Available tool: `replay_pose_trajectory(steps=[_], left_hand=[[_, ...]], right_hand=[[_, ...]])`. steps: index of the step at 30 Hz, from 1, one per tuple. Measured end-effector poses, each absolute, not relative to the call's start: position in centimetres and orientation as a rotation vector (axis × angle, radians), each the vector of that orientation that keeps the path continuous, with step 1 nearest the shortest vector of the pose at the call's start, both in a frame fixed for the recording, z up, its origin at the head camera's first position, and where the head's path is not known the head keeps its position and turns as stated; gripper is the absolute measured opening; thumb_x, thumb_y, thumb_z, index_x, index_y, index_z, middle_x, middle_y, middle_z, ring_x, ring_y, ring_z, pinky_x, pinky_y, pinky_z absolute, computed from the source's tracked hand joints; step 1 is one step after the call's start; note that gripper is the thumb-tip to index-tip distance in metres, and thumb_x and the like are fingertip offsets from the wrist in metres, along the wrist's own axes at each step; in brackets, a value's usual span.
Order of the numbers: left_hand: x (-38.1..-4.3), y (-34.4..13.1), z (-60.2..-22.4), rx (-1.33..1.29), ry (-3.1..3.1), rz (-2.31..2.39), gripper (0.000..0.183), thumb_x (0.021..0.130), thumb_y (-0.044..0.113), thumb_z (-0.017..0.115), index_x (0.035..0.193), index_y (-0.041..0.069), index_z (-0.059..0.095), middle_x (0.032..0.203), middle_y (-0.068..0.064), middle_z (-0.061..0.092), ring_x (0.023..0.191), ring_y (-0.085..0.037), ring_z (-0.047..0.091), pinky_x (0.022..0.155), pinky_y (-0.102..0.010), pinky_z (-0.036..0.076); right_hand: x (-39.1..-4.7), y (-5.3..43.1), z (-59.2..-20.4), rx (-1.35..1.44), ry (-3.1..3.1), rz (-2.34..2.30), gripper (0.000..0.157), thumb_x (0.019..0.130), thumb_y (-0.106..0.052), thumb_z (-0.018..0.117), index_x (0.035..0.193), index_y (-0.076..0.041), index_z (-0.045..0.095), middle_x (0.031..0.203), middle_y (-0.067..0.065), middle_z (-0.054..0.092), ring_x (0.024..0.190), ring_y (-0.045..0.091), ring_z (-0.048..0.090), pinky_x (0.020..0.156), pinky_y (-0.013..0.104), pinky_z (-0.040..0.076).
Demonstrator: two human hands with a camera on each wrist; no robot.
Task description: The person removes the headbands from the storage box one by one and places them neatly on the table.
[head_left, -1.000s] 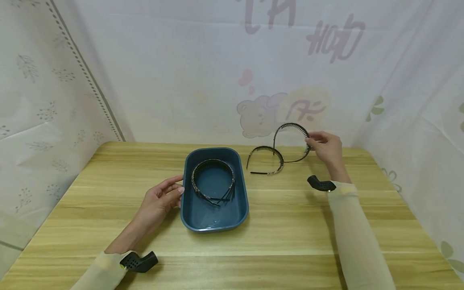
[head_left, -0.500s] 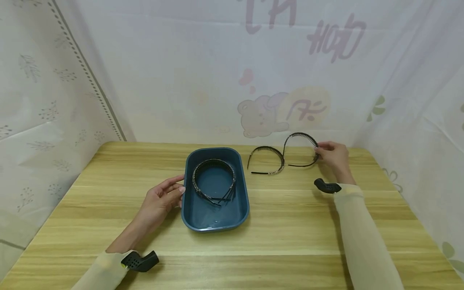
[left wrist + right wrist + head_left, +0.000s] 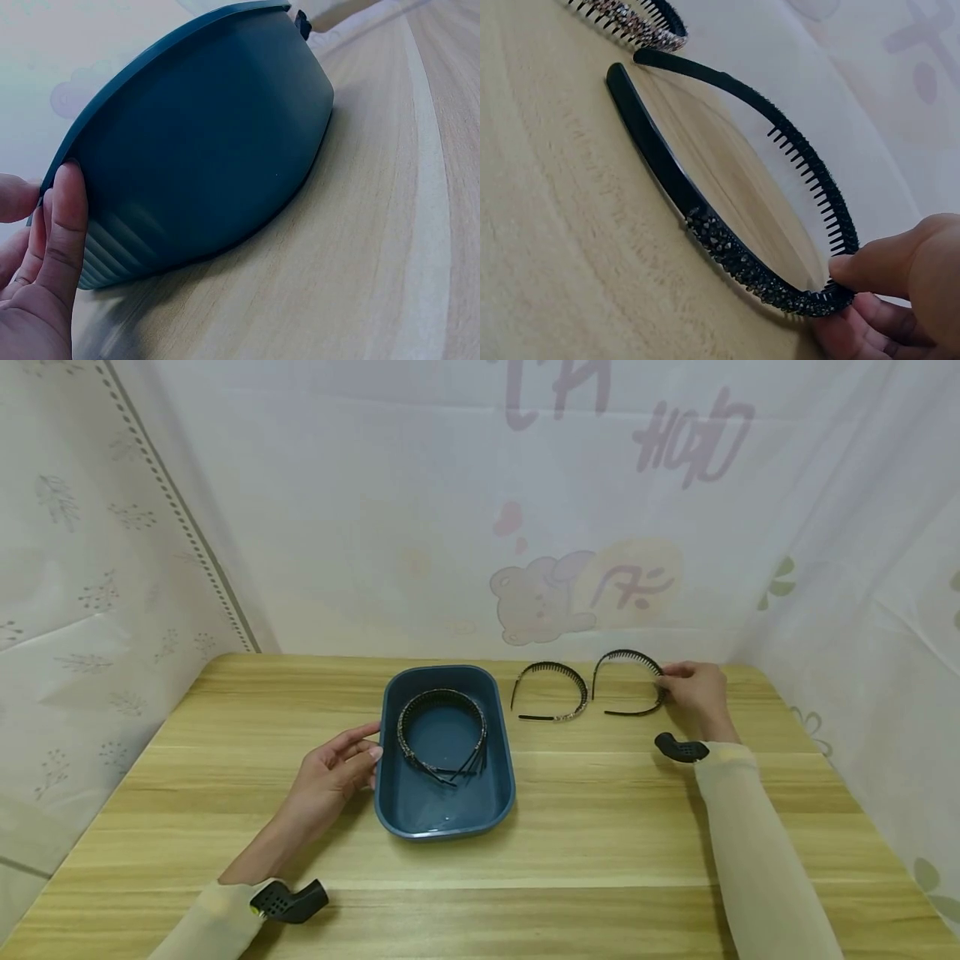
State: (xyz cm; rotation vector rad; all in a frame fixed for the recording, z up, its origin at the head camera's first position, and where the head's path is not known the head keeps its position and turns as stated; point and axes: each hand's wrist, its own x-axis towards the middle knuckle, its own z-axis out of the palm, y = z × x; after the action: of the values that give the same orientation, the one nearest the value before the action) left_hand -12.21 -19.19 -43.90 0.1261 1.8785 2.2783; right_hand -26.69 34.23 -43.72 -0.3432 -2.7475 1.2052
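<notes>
My left hand (image 3: 327, 775) holds the left rim of a dark blue plastic basin (image 3: 442, 812). In the left wrist view its fingers lie against the outer wall, just under the rim. Inside the basin rests a stack of black headbands (image 3: 406, 747), several of them nested together. At the back right, my right hand (image 3: 697, 695) pinches the curved top of a black toothed headband (image 3: 731, 251) studded with dark stones, which lies at the tabletop. Left of it, a separate headband (image 3: 581, 697) with lighter sparkling stones lies on the table.
The wooden table (image 3: 585, 835) carries all of these. Its back edge meets a pale printed curtain (image 3: 375, 527), and similar cloth hangs along both sides. A black wrist device (image 3: 288, 902) sits on the left sleeve, another on the right.
My right hand has moved right and down, lowering its headband from a raised position to the table, apart from the other loose one. The left hand and basin have stayed put.
</notes>
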Motion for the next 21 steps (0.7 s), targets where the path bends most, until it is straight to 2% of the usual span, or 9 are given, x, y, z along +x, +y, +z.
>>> replay_pose_trajectory(steps=[3, 8, 11, 15, 18, 21], left_hand=[[-12.2, -19.2, -43.9, 0.129, 1.876, 2.281, 0.053, 0.093, 0.014, 0.059, 0.139, 0.000, 0.039, 0.098, -0.003, 0.062, 0.076, -0.012, 0.060, 0.066, -0.024, 0.054], [-12.2, -19.3, -43.9, 0.129, 1.881, 2.276, 0.052, 0.093, 0.015, 0.059, 0.139, 0.000, 0.039, 0.098, -0.004, 0.062, 0.076, -0.011, 0.060, 0.066, -0.024, 0.054], [-12.2, -19.3, -43.9, 0.126, 1.881, 2.276, 0.052, 0.092, 0.015, 0.060, 0.139, 0.001, 0.040, 0.099, -0.004, 0.062, 0.076, -0.012, 0.060, 0.066, -0.024, 0.054], [-12.2, -19.3, -44.0, 0.123, 1.879, 2.273, 0.052, 0.092, 0.015, 0.060, 0.139, 0.001, 0.040, 0.099, -0.003, 0.062, 0.076, -0.011, 0.060, 0.066, -0.024, 0.055], [-12.2, -19.3, -44.0, 0.120, 1.878, 2.275, 0.052, 0.092, 0.015, 0.060, 0.139, 0.002, 0.040, 0.099, -0.003, 0.062, 0.076, -0.012, 0.060, 0.066, -0.024, 0.055], [-12.2, -19.2, -43.9, 0.117, 1.875, 2.283, 0.052, 0.092, 0.014, 0.060, 0.139, 0.001, 0.040, 0.099, -0.003, 0.062, 0.077, -0.012, 0.061, 0.066, -0.024, 0.055]], right_hand=[[-26.6, 34.2, -43.7, -0.340, -2.783, 1.137, 0.032, 0.083, -0.025, 0.072, 0.105, -0.002, 0.068, 0.095, 0.014, 0.071, 0.065, 0.007, 0.064, 0.064, 0.020, 0.050], [-26.4, 34.1, -43.4, -0.302, -2.867, 1.014, 0.032, 0.085, -0.029, 0.069, 0.104, -0.003, 0.069, 0.097, 0.014, 0.069, 0.089, 0.025, 0.061, 0.079, 0.035, 0.047], [-26.3, 34.1, -43.3, -0.278, -2.896, 1.001, 0.033, 0.085, -0.029, 0.069, 0.104, -0.002, 0.069, 0.099, 0.016, 0.068, 0.088, 0.026, 0.061, 0.074, 0.036, 0.050], [-26.3, 34.0, -43.0, -0.275, -2.926, 1.011, 0.033, 0.085, -0.030, 0.069, 0.104, -0.002, 0.068, 0.099, 0.017, 0.069, 0.073, 0.018, 0.064, 0.063, 0.028, 0.052], [-26.2, 34.1, -42.8, -0.274, -2.971, 0.996, 0.036, 0.086, -0.033, 0.068, 0.108, -0.005, 0.067, 0.104, 0.017, 0.067, 0.076, 0.018, 0.064, 0.069, 0.032, 0.053], [-26.1, 34.1, -42.4, -0.260, -3.014, 0.995, 0.042, 0.087, -0.037, 0.065, 0.114, -0.006, 0.063, 0.112, 0.019, 0.064, 0.088, 0.026, 0.063, 0.079, 0.041, 0.050]])
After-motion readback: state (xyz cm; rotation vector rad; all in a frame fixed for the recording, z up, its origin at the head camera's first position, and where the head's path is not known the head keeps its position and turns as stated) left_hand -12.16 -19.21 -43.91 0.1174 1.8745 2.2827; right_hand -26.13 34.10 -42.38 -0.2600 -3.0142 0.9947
